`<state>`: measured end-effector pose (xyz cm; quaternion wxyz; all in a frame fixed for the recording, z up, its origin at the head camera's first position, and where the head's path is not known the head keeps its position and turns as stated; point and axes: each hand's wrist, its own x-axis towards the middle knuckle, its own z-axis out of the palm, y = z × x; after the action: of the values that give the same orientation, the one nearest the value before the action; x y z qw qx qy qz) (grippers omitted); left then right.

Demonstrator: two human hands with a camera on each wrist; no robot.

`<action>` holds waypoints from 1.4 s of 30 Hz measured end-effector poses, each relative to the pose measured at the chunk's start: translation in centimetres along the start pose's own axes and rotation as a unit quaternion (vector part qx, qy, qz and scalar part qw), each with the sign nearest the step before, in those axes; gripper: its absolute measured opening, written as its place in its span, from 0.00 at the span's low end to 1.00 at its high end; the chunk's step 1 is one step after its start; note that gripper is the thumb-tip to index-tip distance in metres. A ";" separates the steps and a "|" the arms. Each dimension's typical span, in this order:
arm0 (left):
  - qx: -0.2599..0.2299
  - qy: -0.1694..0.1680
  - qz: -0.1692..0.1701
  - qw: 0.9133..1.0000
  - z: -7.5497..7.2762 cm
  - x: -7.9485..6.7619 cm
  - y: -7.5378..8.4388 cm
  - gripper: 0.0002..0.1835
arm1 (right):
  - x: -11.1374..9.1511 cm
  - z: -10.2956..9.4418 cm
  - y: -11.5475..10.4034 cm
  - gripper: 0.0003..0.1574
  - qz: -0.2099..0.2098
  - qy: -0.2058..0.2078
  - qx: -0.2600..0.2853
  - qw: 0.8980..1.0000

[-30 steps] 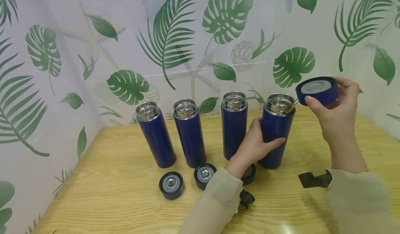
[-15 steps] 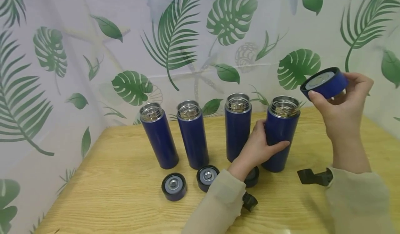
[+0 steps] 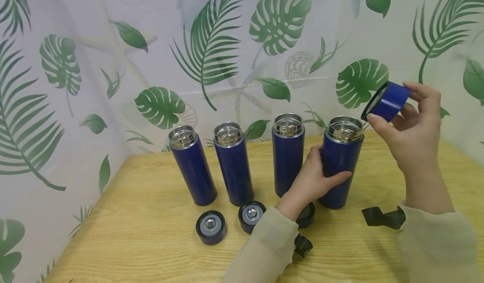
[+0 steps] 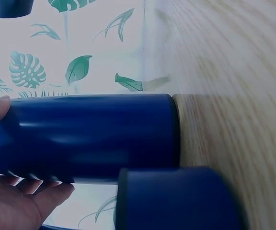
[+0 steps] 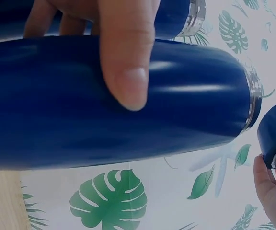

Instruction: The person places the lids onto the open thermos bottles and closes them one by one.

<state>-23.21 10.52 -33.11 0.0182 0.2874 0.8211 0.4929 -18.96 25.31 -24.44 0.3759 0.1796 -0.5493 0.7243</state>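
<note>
My left hand (image 3: 311, 176) grips the rightmost blue vacuum flask (image 3: 340, 155) around its middle, with the thumb across its front. The flask stands upright, and its steel mouth is uncovered. Above and to the right of it, my right hand (image 3: 417, 125) holds a blue flask lid (image 3: 393, 101) between thumb and fingers, tilted with its underside facing left and down. The lid is apart from the flask. In the right wrist view, the left thumb presses on the flask (image 5: 195, 105), and the lid (image 5: 274, 124) shows at the right edge.
Three more uncapped blue flasks stand left of the held one: one close by (image 3: 287, 157), two further left (image 3: 233, 169), (image 3: 193, 169). Lids (image 3: 211, 227), (image 3: 251, 216), (image 3: 305, 215) lie underside up on the wooden table (image 3: 143, 232). The left forearm partly hides two. A leaf-patterned cloth (image 3: 143, 64) hangs behind.
The lid in my right hand has tipped from underside up onto its side, rising a little early on. My left hand keeps its grip on the flask. The view has shifted slightly.
</note>
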 end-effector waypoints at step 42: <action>-0.035 -0.024 -0.023 0.999 -0.5 0.0 0.1 0.38 | -0.6 0.5 0.8 0.49 -0.017 -0.114 -0.332 0.936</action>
<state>-23.38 10.14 -32.75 0.0593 0.2797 0.8087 0.5141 -19.19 24.53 -25.19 0.3611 0.1354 -0.7946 0.4689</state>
